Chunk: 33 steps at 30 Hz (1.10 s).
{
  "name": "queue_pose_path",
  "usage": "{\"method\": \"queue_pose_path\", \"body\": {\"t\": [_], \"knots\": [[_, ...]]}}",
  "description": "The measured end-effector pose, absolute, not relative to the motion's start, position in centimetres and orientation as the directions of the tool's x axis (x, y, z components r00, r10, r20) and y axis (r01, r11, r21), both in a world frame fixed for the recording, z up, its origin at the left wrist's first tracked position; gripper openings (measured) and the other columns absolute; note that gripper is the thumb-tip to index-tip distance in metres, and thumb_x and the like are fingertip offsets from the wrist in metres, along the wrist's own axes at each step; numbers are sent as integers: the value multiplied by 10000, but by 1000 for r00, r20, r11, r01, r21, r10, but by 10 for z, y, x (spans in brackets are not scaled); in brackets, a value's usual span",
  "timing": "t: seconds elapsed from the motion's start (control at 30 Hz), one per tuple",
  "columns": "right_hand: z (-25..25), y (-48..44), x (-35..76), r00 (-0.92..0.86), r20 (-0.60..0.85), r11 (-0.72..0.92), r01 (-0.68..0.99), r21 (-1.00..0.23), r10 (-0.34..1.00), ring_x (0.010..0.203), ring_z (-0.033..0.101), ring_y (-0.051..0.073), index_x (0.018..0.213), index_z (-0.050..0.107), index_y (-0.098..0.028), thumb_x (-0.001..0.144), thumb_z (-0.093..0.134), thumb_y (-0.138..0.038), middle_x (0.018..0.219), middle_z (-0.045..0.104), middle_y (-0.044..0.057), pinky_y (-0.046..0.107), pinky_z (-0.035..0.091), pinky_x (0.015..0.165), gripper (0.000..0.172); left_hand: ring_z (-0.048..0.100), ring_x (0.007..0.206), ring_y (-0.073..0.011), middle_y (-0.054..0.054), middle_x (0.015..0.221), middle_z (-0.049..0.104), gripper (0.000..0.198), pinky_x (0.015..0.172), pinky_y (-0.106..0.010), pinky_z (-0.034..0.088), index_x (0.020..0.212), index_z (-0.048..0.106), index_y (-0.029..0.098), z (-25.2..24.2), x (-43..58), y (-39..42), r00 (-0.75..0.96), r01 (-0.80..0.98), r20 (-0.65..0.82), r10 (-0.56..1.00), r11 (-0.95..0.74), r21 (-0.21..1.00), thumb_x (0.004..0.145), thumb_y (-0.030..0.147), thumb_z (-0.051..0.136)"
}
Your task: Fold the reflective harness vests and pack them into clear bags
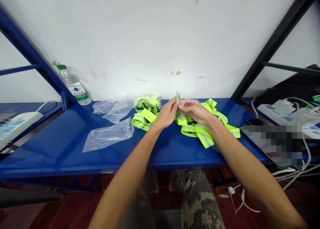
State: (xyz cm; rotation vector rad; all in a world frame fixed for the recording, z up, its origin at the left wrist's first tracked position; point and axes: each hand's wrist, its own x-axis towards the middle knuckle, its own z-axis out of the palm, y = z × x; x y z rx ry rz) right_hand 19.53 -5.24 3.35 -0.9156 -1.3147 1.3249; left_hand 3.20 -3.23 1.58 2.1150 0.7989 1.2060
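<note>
Between my two hands is a small clear zip bag [178,97] with a red line along its edge and something yellow-green in or behind it. My left hand [169,112] pinches the bag from the left side. My right hand [192,109] grips the same edge with thumb and fingers, close against the left. Right of them lies a loose heap of neon yellow reflective straps [205,135] with silver stripes, partly under my right hand and wrist. Just left is another bunch of yellow straps [143,119]. Flat clear zip bags [108,134] lie farther left on the blue table [62,139].
A water bottle [76,87] with a green cap stands at the back left against the wall. A tablet-like device [262,139], a dark phone [255,122], white power strips [280,114] and cables are at the right. Blue and dark frame posts flank the table.
</note>
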Motion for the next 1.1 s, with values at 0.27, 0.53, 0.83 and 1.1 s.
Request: {"method": "queue_pose_path", "body": {"t": [0.27, 0.53, 0.83, 1.1], "knots": [[33, -57, 193, -121, 79, 48, -241, -969, 990, 596, 515, 101, 617, 589, -178, 534, 844, -286, 612, 562, -40, 268, 443, 618, 289, 491, 714, -166, -10, 742, 500, 336, 685, -273, 414, 815, 486, 219, 19, 32, -34, 433, 214, 538, 723, -662, 718, 1006, 472, 374], [30, -58, 205, 140, 211, 216, -26, -976, 968, 635, 585, 151, 665, 575, -191, 615, 783, -308, 641, 580, -6, 321, 526, 631, 244, 471, 685, -150, 2, 714, 482, 319, 664, -257, 388, 773, 450, 214, 20, 27, -33, 365, 217, 559, 745, -652, 727, 1008, 424, 399], [31, -70, 203, -116, 724, 392, 892, -225, 680, 1347, 442, 368, 917, 666, -174, 877, 557, -380, 1512, 430, 159, 525, 428, 1046, 236, 522, 827, -177, -29, 826, 544, 262, 809, -299, 435, 843, 494, 209, 17, 47, -37, 359, 246, 617, 700, -709, 661, 1021, 357, 371], [25, -56, 208, 132, 493, 24, 955, -297, 860, 1087, 646, 374, 897, 685, -131, 827, 592, -496, 1536, 380, 237, 490, 504, 901, 383, 467, 1252, -232, -116, 1196, 539, 190, 1114, -410, 352, 952, 605, 186, 12, 57, -47, 345, 403, 609, 714, -698, 591, 980, 293, 450]]}}
